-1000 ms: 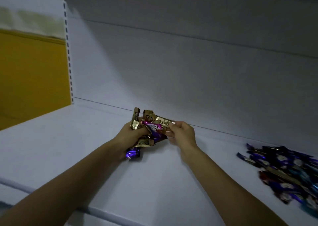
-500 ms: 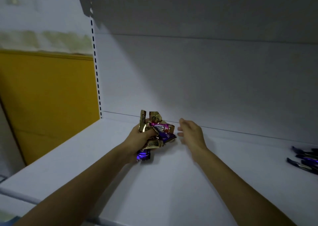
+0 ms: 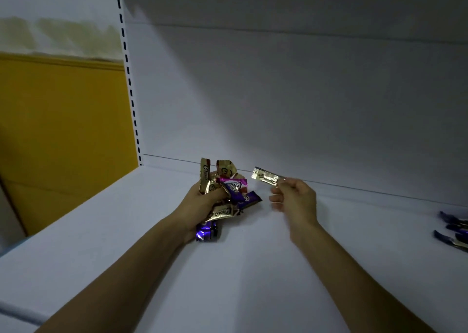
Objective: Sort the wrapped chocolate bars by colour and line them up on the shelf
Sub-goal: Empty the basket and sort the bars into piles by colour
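My left hand (image 3: 200,201) clutches a bunch of wrapped chocolate bars (image 3: 228,193) just above the white shelf (image 3: 253,269): gold, pink and purple wrappers stick out in all directions. To the right of the bunch, my right hand (image 3: 296,201) pinches a single gold bar (image 3: 266,177) by one end between thumb and fingers. That bar points up and left and is apart from the bunch. A pile of dark purple and blue bars (image 3: 453,231) lies at the shelf's right edge, mostly cut off by the frame.
The shelf's white back panel (image 3: 278,104) rises behind my hands. A slotted upright (image 3: 130,84) marks the shelf's left end, with a yellow wall (image 3: 63,135) beyond it. The shelf's front edge runs along the lower left.
My right hand now holds one gold bar, pulled clear to the right of the bunch; half a second ago it looked free. The view has swung left, so the pile is nearly out of frame.
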Available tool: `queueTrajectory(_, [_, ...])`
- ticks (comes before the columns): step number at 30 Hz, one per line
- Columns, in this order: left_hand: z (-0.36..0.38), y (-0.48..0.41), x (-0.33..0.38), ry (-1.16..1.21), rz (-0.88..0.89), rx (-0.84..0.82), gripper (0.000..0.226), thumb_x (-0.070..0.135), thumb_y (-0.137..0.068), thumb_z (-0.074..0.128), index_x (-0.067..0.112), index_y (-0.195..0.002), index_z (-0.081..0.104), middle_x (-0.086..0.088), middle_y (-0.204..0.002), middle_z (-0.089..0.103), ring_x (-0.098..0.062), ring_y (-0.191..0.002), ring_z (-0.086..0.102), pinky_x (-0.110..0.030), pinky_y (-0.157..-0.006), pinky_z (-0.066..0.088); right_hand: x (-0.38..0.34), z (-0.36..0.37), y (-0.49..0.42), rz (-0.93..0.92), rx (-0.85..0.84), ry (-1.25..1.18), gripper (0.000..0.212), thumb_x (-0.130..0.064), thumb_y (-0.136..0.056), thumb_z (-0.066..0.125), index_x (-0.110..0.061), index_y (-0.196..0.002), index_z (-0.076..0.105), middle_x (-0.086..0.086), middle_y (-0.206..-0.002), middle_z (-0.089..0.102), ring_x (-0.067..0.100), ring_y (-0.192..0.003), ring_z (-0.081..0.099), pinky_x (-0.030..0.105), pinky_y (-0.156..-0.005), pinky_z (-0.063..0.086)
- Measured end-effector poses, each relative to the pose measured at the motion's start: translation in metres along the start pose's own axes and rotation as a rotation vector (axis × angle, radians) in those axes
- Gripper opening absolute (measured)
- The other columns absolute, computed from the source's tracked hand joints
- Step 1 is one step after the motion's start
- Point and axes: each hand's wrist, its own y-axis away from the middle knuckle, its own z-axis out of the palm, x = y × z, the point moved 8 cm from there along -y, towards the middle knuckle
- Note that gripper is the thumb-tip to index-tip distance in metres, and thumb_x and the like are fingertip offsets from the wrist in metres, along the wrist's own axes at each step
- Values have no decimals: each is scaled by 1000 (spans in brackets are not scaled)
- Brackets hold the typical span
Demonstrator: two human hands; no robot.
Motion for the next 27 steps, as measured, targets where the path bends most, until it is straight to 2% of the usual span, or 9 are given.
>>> queueTrajectory(5, [0,0,-1,-8,-5,-10,30,13,-74,69,16,-104,72,-14,-100,74,-23,-83,73,-23,-61,55,6,13,3,7,-218,215,19,-9,-91,57,-22,-104,61,-1,-92,69,11,-57,65,21,-50,47])
queueTrajectory(7, [2,1,0,-8,-3,-24,29,15,-72,70,18,-100,74,-13,-101,74,-23,-85,73,-24,-62,56,3,13,4,-67,-183,313,18,-13,-94,52,-23,-106,62,0,-95,69,8,-56,63,21,-51,44])
queueTrajectory(9, [3,1,1,-21,3,-34,23,11,-77,68,21,-95,77,-12,-99,74,-23,-84,73,-24,-62,56,-3,12,7,-151,-140,346,13,-24,-96,51,-24,-96,65,-4,-88,69,3,-53,60,17,-51,41])
queueTrajectory(12, [4,3,-1,-95,-11,-48,24,5,-85,63,23,-91,77,-12,-93,74,-21,-79,73,-24,-62,55,-10,21,16,-190,-201,273,21,-40,-95,49,-31,-87,66,-13,-75,68,-3,-63,63,20,-60,43])
queueTrajectory(15, [9,7,-3,-147,-14,-102,25,4,-89,59,20,-91,77,-13,-92,74,-22,-80,73,-24,-64,55,-11,37,22,-139,-312,172,24,-41,-94,51,-26,-103,68,-10,-86,71,1,-79,66,22,-70,48])
queueTrajectory(18, [9,6,-3,-167,-14,-104,24,2,-90,58,18,-92,76,-15,-95,74,-24,-81,72,-26,-65,56,-11,49,28,-84,-368,117,23,-46,-91,53,-32,-103,67,-10,-94,70,9,-92,66,27,-81,51])
queueTrajectory(23, [3,2,-5,-142,-6,-38,19,2,-89,59,11,-98,73,-19,-99,72,-28,-85,71,-29,-68,57,-7,57,39,-56,-408,149,24,-48,-93,49,-32,-93,66,-8,-88,72,5,-83,68,17,-69,50])
queueTrajectory(25, [-1,2,-5,-111,-8,4,24,2,-88,59,19,-89,77,-15,-93,74,-23,-79,72,-26,-63,56,-5,52,36,-16,-400,164,24,-49,-93,48,-32,-92,65,-9,-88,71,7,-86,67,23,-74,50])
queueTrajectory(27, [-3,1,-3,-94,-1,35,26,2,-88,59,20,-86,77,-12,-89,75,-20,-75,72,-24,-60,55,-2,46,33,44,-414,156,17,-39,-92,54,-27,-98,65,1,-98,70,17,-93,66,31,-80,51])
